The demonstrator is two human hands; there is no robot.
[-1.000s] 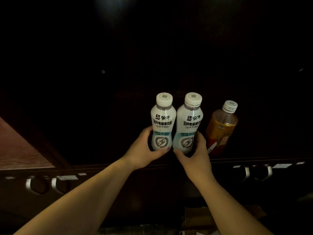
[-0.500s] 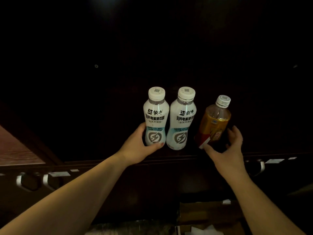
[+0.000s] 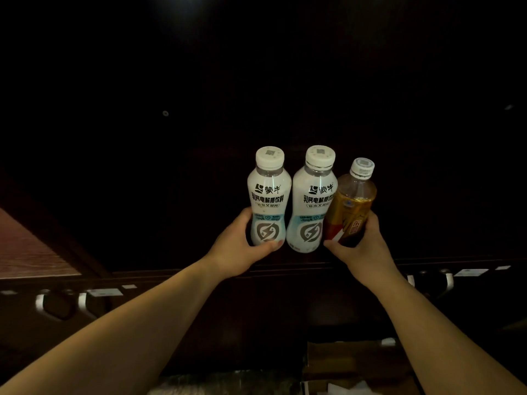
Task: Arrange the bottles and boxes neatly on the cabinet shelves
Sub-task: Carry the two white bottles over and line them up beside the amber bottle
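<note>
The left hand (image 3: 239, 249) is wrapping around the left white electrolyte-drink bottle (image 3: 268, 198) while the right hand (image 3: 368, 246) is gripping the tilted amber tea bottle (image 3: 352, 206), pressing against the second white bottle (image 3: 310, 201) between both hands.

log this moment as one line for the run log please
left hand: gripping left white bottle | right hand: gripping amber bottle, tilted against middle white bottle | bottles in a row on dark shelf

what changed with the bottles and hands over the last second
The right hand let go of the middle white bottle, took the amber bottle and slid it left against it. The left hand stayed on the left white bottle.
</note>
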